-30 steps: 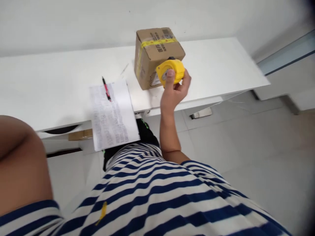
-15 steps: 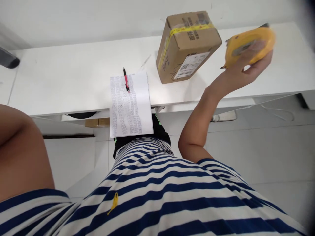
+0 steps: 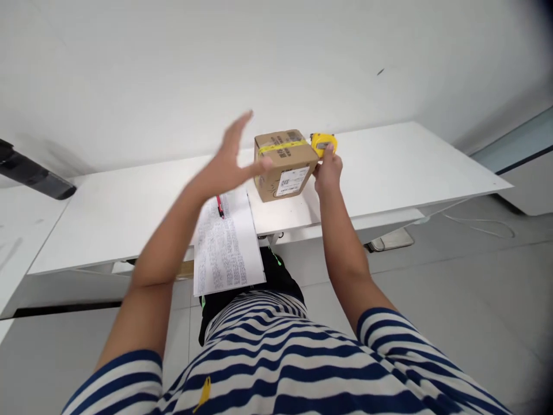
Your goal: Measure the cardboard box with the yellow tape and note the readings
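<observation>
- Two hands are up at the cardboard box [image 3: 285, 168]. The right hand [image 3: 328, 172] has its grip closed around a yellow tape measure [image 3: 324, 142], held against the box's upper right corner.
- The left hand [image 3: 228, 167] is motion-blurred, its grip open and fingers stretched flat. The thumb is at the box's left side, but whether it touches cannot be told.
- The box has yellow tape across its top and a white label on its front. It sits on the white tabletop [image 3: 389, 167].
- Just left of the box lies a printed sheet [image 3: 224, 248], overhanging the tabletop's front edge, with a red pen [image 3: 220, 206] on its upper part.
</observation>
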Demonstrator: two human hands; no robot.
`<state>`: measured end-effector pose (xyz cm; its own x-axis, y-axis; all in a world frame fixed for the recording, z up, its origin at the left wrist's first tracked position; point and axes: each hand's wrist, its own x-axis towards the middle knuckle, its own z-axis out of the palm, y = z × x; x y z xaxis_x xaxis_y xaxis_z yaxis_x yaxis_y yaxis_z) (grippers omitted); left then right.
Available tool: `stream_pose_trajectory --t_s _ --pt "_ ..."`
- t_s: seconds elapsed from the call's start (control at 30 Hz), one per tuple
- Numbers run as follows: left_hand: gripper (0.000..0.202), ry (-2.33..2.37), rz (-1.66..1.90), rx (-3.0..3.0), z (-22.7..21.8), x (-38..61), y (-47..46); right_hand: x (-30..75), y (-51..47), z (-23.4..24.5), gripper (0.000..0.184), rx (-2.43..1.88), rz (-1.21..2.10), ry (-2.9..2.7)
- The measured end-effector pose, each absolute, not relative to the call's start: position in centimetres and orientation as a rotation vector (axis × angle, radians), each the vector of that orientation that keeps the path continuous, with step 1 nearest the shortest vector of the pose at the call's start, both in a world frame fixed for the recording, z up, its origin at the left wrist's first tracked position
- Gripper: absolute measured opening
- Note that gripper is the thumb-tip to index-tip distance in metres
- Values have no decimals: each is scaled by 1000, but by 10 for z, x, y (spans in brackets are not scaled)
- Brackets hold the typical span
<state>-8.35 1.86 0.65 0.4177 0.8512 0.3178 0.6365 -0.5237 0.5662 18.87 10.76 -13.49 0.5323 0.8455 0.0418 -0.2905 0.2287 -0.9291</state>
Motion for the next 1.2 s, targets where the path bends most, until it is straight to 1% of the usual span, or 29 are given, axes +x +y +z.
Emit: stream_pose_trajectory --t_s 0.03,0.07,0.1,0.13,0.2,0.33,0.4,0.47,0.53,0.6,0.7,0.77,0.83,0.9,1.0,1.07,1.13,1.17,1.2 --pt "97 1286 796 2295 -1 -78 20 183 99 -134 50 -1048 894 -627" --pt "107 1306 753 2254 -11 -72 23 179 90 -133 49 -1033 929 -631" --pt "110 1337 710 2204 -21 -66 25 175 81 -133 49 -1021 961 -636" --pt "108 1374 678 2160 -30 -62 28 172 73 -133 50 -1011 983 -639" --pt "97 1427 635 2137 -44 -56 30 170 59 -133 54 -988 990 -630" --pt "77 1484 513 2302 -45 -59 28 170 39 -129 57 -856 932 -615" --pt "73 1528 437 2397 -39 -61 31 168 31 -125 56 -810 914 -614" --pt "74 1554 412 2479 -37 -61 39 166 25 -123 57 -799 904 -604" --pt "73 1533 460 2510 -41 -62 50 163 19 -122 59 -799 899 -578" --pt "68 1504 633 2445 -52 -65 57 164 13 -124 59 -800 887 -538" --pt "63 1538 1057 2131 -80 -68 55 171 5 -130 60 -815 843 -484" --pt "61 1563 1196 1861 -101 -67 45 179 1 -135 61 -818 815 -465" --pt "62 1547 1157 1708 -120 -62 31 185 -1 -139 61 -820 810 -456" --pt "63 1546 1059 1710 -133 -56 18 190 -2 -142 60 -827 834 -464" --pt "62 1654 929 1831 -139 -52 3 195 -5 -139 59 -831 870 -521" --pt "66 1707 853 1898 -135 -54 -5 199 -12 -134 58 -810 848 -565" --pt "77 1705 909 1955 -125 -56 -16 203 -21 -127 56 -780 808 -613" --pt "80 1688 1002 1985 -117 -57 -22 205 -26 -124 55 -769 789 -645" --pt "77 1651 1117 2013 -107 -56 -30 206 -32 -121 56 -764 769 -687"
